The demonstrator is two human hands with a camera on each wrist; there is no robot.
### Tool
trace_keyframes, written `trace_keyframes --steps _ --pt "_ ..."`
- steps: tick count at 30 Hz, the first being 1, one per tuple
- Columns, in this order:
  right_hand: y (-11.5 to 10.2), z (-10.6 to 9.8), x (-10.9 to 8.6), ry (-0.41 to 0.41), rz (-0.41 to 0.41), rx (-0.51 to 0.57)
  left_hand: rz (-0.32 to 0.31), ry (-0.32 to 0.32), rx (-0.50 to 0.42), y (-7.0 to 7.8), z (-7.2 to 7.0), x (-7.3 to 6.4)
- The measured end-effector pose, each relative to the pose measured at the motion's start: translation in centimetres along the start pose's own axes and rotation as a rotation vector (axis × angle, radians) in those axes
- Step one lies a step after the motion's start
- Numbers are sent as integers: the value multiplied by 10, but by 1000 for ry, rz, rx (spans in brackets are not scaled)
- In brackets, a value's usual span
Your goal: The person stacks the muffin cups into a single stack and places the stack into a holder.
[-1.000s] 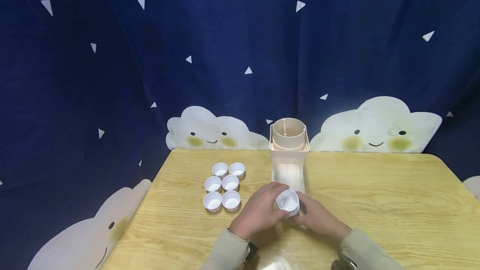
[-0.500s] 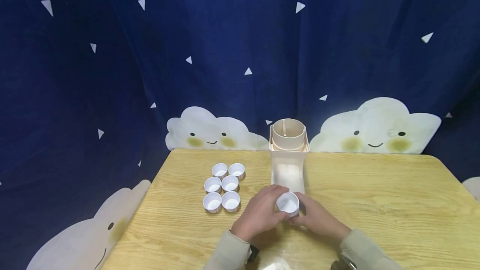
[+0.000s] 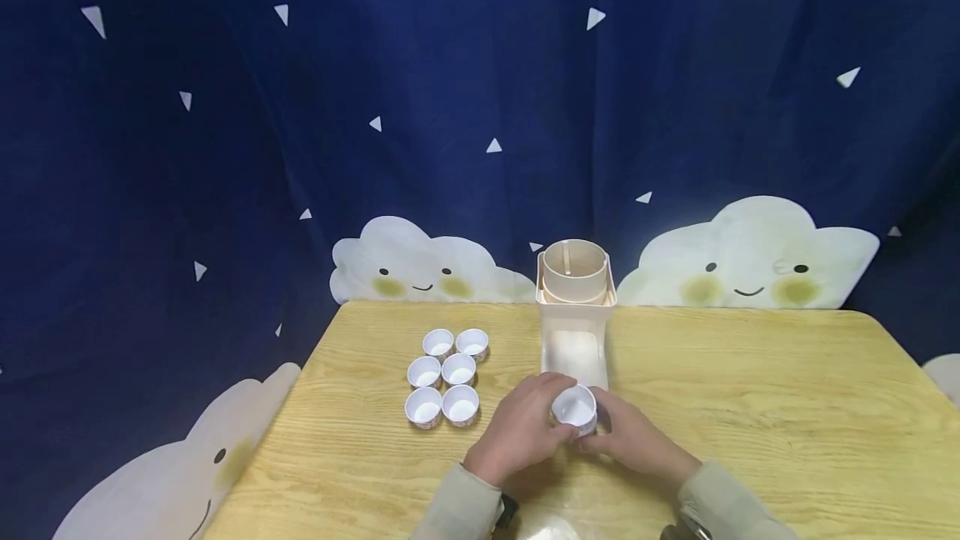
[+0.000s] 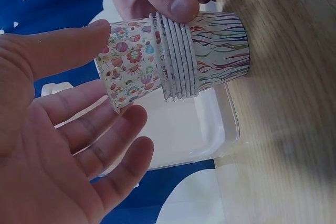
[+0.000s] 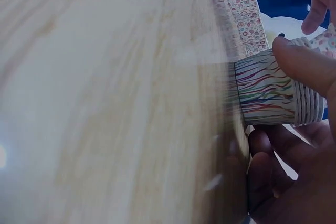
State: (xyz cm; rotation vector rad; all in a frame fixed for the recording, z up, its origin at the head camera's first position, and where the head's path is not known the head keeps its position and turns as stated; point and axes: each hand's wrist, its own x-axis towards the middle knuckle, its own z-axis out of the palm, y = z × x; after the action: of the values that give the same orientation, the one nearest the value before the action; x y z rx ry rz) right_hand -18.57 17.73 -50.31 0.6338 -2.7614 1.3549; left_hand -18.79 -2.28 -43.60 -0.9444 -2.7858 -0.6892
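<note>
Between my hands stands a nested stack of paper cups [image 4: 176, 59], its base right at the tabletop. The lowest cup [image 5: 265, 90] has coloured wavy stripes, and several rims are packed close above it. The topmost paper cup [image 4: 131, 59] has a flower print and a white inside [image 3: 574, 407]. My left hand [image 3: 521, 427] pinches this top cup, thumb on its side near the rim, with the other fingers spread on the far side. My right hand [image 3: 636, 436] holds the stack lower down, its thumb across the packed rims and its fingers round the back.
Several separate paper cups [image 3: 459, 371] stand upright in two columns left of my hands. Just beyond the stack is a cream plastic holder [image 3: 573, 348] with a round tube [image 3: 576, 273] on top. A dark blue curtain with clouds [image 3: 427, 265] hangs behind the wooden table [image 3: 750, 390].
</note>
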Motion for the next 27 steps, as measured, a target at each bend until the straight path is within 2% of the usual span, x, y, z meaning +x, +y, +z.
trace_keyframes --steps 13,27 --pt "-4 -5 0 -16 -1 -7 -22 -1 43 -2 4 0" --pt "-6 -6 1 -26 2 9 -12 -15 7 -4 4 -1"
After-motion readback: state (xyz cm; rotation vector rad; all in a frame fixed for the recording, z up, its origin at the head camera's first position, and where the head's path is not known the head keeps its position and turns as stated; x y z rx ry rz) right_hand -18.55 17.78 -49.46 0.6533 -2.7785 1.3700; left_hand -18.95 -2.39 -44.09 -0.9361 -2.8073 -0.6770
